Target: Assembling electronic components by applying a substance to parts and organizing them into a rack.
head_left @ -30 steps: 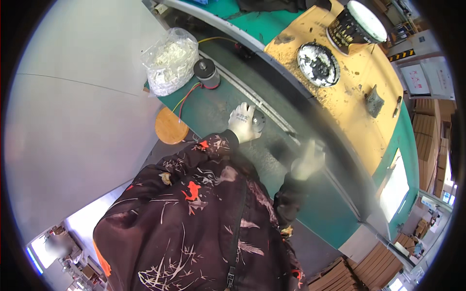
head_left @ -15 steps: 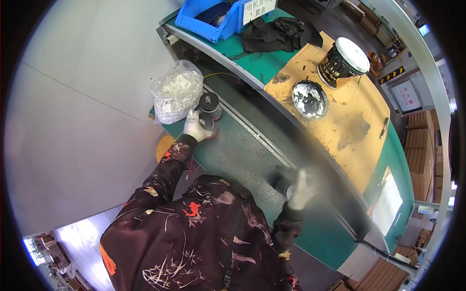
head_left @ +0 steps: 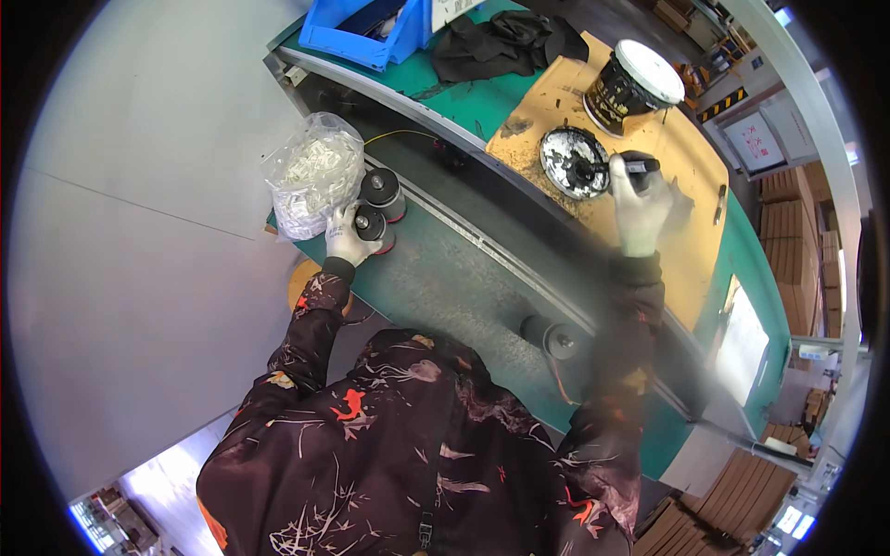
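My left hand (head_left: 350, 236), in a white glove, has its fingers wrapped round a dark cylindrical motor (head_left: 372, 222) with a metal shaft on top. A second upright motor (head_left: 380, 185) stands against it. My gloved right hand (head_left: 642, 211) is closed on a short black stick-like tool (head_left: 642, 166) above the cardboard. The tool's dark tip is at a round black lid (head_left: 567, 176) smeared with white and black paste; its exact contact I cannot tell. Another motor (head_left: 554, 340) lies on its side on the green bench, left of my right forearm, with a thin reddish lead.
Beside my left hand sits a clear bag of small white pieces (head_left: 320, 176). A black bucket with white lid (head_left: 630, 88) and a dark pen-like stick (head_left: 720, 205) are on the cardboard sheet (head_left: 681, 278). A blue bin (head_left: 357, 37) and black cloth (head_left: 505, 46) lie farther back.
My right hand has moved from beside the lying motor up to the paste lid and now holds the black tool. My left hand stays on its motor. The whole view has shifted slightly.
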`<state>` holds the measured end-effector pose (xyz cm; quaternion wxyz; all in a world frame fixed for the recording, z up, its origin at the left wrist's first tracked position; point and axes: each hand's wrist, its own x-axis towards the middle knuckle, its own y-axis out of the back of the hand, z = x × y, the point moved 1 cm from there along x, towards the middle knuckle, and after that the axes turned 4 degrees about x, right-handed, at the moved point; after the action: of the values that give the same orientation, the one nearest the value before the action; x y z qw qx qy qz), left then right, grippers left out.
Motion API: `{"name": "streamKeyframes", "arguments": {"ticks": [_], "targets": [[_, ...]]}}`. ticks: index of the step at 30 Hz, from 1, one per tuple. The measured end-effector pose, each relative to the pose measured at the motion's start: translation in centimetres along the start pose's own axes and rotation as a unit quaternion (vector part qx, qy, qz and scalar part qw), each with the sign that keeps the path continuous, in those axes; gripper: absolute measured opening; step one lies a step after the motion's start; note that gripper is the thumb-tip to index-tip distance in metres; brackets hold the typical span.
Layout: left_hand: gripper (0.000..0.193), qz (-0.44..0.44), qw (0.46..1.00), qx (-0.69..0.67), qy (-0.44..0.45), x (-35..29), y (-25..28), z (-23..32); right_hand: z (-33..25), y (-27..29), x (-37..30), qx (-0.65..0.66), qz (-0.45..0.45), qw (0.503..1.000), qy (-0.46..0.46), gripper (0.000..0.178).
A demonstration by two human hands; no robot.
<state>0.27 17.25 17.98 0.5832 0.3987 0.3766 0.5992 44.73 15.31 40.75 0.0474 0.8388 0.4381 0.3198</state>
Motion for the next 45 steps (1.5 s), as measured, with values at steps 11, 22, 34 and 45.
{"name": "streamKeyframes", "arguments": {"ticks": [11,22,34,45], "targets": [[0.079,0.029,0.980,-0.101,0.170,-7.5,-12.5,-8.9,2.1,12.7,-17.7,0.024,0.169,0.974,-0.149,0.009],[0.040,-0.190,0.951,0.031,0.243,-18.0,-18.0,-15.3,7.0,9.7,-31.7,-0.006,0.232,0.922,-0.309,0.014],[0.055,-0.343,0.906,-0.011,0.248,-19.3,-21.3,-19.7,8.5,8.6,-32.9,0.035,0.251,0.912,-0.323,0.017],[0.059,-0.339,0.918,0.000,0.208,-19.2,-21.1,-19.8,7.4,9.3,-32.7,0.020,0.247,0.905,-0.344,0.017]]}}
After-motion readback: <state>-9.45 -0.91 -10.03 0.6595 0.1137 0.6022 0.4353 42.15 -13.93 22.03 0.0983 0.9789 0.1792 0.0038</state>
